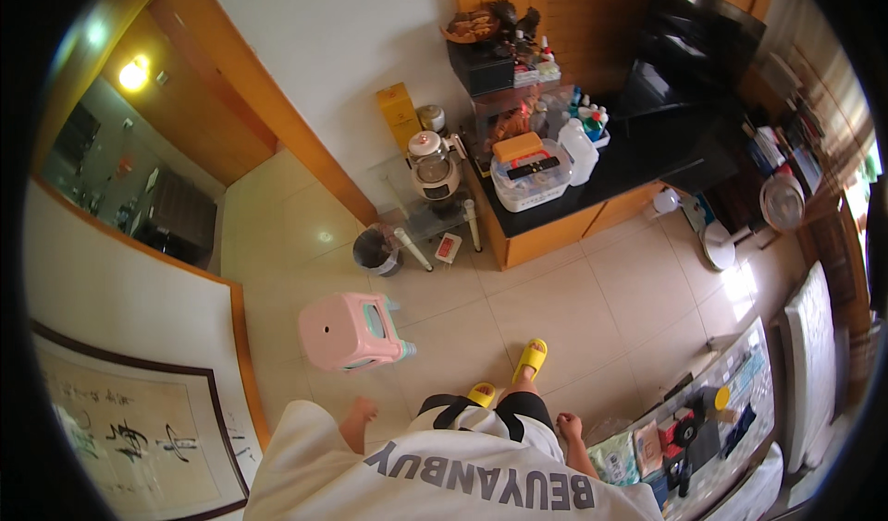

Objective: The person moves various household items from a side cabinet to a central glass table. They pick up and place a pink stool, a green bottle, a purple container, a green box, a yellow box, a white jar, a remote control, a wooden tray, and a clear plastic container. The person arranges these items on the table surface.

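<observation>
Both of my hands hang beside my body. On the left of the view, my left hand [364, 410] is slightly blurred, just below a pink plastic stool [333, 330] with green feet, and does not touch it. My right hand [569, 425] has its fingers curled; whether they are fully closed is unclear. Nothing is seen in either hand. Near the right hand stands a low table [756, 344] bearing a green tissue pack [616, 460], a pink pack [648, 450] and a yellow-lidded container [716, 398]. Yellow slippers [531, 360] are on my feet.
A black-topped cabinet [596, 202] holds a lidded plastic box [531, 181], bottles and a television [687, 49]. Beside it, a glass stand [409, 209] carries an electric kettle [435, 165]. A lined trash bin [378, 250] stands near the doorway, and a fan [782, 202] is at the right.
</observation>
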`<state>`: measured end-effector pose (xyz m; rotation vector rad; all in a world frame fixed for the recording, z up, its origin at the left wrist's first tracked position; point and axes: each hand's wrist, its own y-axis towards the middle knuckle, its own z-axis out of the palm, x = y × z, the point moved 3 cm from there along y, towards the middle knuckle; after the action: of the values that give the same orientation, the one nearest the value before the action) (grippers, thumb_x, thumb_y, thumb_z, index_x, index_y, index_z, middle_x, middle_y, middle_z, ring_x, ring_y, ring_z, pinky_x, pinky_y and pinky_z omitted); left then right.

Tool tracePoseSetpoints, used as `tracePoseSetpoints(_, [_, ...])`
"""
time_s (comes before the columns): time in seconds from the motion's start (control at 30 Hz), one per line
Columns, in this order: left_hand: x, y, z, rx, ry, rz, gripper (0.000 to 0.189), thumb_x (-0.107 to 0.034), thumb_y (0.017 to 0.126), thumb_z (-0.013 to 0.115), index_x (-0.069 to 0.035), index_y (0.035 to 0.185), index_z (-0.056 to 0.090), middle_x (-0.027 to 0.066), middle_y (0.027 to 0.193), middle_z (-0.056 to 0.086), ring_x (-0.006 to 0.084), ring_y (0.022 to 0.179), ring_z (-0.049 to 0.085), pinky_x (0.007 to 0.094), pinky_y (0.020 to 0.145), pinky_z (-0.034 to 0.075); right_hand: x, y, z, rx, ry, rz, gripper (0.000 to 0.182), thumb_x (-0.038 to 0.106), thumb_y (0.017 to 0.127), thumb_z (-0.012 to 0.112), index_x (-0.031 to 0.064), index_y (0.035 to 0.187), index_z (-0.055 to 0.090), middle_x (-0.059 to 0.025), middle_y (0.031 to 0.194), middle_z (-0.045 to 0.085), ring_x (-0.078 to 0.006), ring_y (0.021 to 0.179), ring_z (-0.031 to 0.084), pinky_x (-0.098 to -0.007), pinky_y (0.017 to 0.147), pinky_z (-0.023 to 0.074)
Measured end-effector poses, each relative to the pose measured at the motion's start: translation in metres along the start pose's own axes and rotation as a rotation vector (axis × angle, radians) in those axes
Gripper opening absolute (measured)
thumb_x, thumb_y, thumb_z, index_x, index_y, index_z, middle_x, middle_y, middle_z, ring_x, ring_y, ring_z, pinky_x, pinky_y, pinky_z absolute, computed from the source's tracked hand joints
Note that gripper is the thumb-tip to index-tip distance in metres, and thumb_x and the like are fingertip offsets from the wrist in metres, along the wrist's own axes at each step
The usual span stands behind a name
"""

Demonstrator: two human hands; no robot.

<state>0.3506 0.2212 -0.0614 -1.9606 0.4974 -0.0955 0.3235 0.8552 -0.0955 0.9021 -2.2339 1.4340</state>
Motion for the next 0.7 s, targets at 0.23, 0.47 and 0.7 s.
tracePoseSetpoints(0.23, [-0.173, -0.083, 0.126, 0.132, 0.495, 0.105, 0.035, -0.035, 0.075, 0.065, -0.002, 0.084, 0.068, 0.0178, 0.090, 0.066, 0.0292, 0.081, 0.064, 0.0394, 0.071, 0.049, -0.044, 0.124, -0.066, 0.199, -0.411, -0.023, 0.028, 0.029, 0.078, 0.056, 0.0080, 0.090, 0.070, -0.0133, 0.084, 0.067, -0.0261, 0.082, 0.065, -0.0376, 0.073, 0.0497])
tracePoseSetpoints(0.47, [-0.378, -0.034, 0.084, -0.444, -0.125, 0.790, 0.023, -0.027, 0.079, 0.059, -0.005, 0.086, 0.062, 0.0170, 0.081, 0.063, 0.0321, 0.075, 0.061, 0.0408, 0.066, 0.049, 0.039, 0.297, -0.148, 0.143, -0.865, -0.313, 0.019, 0.024, 0.079, 0.055, 0.0119, 0.073, 0.068, -0.0021, 0.060, 0.063, -0.0140, 0.048, 0.057, -0.0302, 0.045, 0.0460])
tracePoseSetpoints(0.7, [-0.485, -0.089, 0.048, 0.158, 0.269, 0.612, 0.053, -0.042, 0.077, 0.064, -0.001, 0.110, 0.058, 0.0173, 0.105, 0.063, 0.0302, 0.094, 0.062, 0.0374, 0.082, 0.048, 0.251, 0.346, -0.178, -0.002, -0.177, -0.186, 0.019, 0.020, 0.083, 0.053, 0.0051, 0.087, 0.065, -0.0043, 0.067, 0.062, -0.0122, 0.059, 0.059, -0.0252, 0.046, 0.0444])
